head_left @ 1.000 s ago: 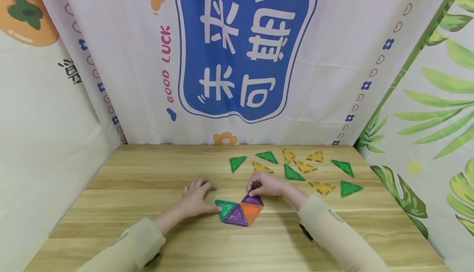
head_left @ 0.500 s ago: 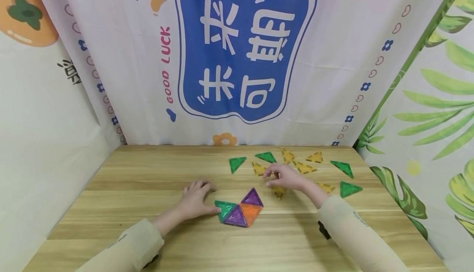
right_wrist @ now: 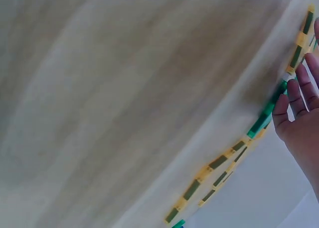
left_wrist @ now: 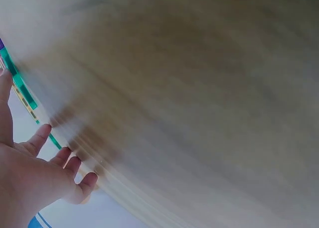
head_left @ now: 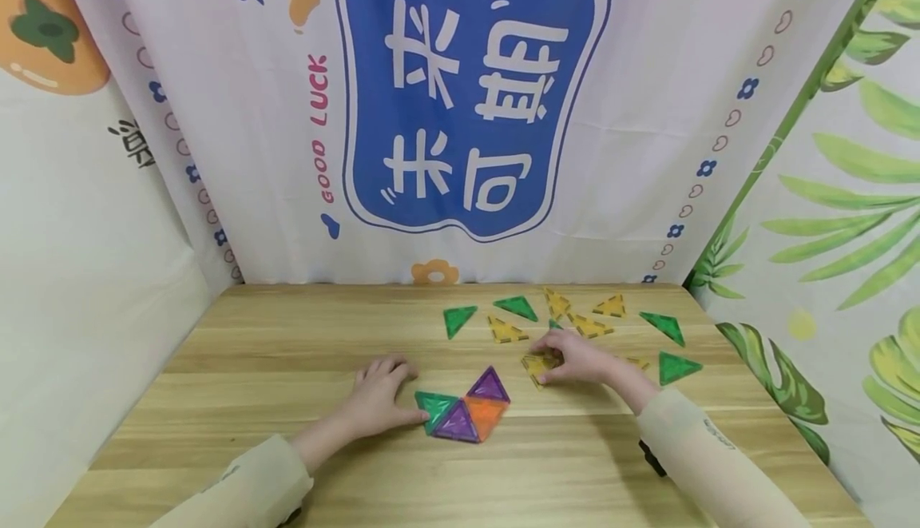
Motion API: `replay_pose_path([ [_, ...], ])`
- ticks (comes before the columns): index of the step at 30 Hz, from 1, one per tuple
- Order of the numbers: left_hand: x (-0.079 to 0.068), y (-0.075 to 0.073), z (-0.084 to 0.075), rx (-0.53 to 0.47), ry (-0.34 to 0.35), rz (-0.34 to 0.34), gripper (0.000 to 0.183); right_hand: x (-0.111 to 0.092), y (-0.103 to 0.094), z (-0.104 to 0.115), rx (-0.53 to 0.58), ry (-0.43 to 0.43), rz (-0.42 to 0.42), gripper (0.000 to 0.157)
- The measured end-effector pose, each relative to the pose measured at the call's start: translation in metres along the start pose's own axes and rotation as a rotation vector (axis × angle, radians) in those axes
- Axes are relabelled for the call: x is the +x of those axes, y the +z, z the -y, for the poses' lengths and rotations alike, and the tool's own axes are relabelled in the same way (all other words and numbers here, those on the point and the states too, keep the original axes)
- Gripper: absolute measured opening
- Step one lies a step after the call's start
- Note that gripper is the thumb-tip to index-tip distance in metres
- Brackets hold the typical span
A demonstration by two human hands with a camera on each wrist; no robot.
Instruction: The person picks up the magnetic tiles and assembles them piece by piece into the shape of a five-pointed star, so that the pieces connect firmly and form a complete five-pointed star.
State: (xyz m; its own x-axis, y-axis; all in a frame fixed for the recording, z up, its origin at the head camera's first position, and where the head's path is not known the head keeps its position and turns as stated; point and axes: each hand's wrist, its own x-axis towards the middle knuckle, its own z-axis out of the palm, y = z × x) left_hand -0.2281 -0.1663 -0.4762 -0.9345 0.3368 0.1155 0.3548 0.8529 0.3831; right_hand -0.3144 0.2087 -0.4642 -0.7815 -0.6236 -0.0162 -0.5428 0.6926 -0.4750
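Across the tabletop (head_left: 302,328): near edge cut off by the frame.
Left hand (head_left: 381,398): fingers spread, thumb overlapping the edge of the green tile (head_left: 435,406).
Right hand (head_left: 575,359): over a yellow triangle (head_left: 533,368), partly hiding it; pinching or only touching, cannot tell.
Far green triangle (head_left: 555,325): only a tip shows beyond the fingers.

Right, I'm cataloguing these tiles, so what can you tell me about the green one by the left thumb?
The green tile is a bluish-green triangle, glossy and see-through like plastic, with a darker border along its edges. It lies flat on the wooden table, at the left end of a small cluster of tiles, with one slanting side against the lower purple tile. The thumb of the left hand overlaps its left side and appears to touch it, hiding a little of that edge.
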Motion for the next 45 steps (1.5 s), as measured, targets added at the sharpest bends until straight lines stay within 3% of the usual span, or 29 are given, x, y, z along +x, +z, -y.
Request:
replay_pose_path([
  [9,0.002,-0.001,0.002,0.021,-0.005,0.004,0.074,0.0,0.001,0.002,-0.014,-0.011,0.015,0.051],
  [22,-0.002,0.0,0.001,0.027,0.009,0.01,0.074,0.001,0.002,0.006,0.058,0.063,0.029,0.051],
  [31,-0.002,-0.001,0.001,0.02,0.021,0.004,0.072,-0.001,0.0,0.004,0.175,0.014,0.042,0.035],
  [37,-0.002,-0.001,0.001,0.028,0.02,0.005,0.072,0.002,-0.001,0.002,0.246,0.013,0.007,0.03],
  [45,-0.002,-0.001,0.001,0.028,0.017,0.009,0.071,0.011,0.0,0.009,0.432,0.022,-0.061,0.031],
])
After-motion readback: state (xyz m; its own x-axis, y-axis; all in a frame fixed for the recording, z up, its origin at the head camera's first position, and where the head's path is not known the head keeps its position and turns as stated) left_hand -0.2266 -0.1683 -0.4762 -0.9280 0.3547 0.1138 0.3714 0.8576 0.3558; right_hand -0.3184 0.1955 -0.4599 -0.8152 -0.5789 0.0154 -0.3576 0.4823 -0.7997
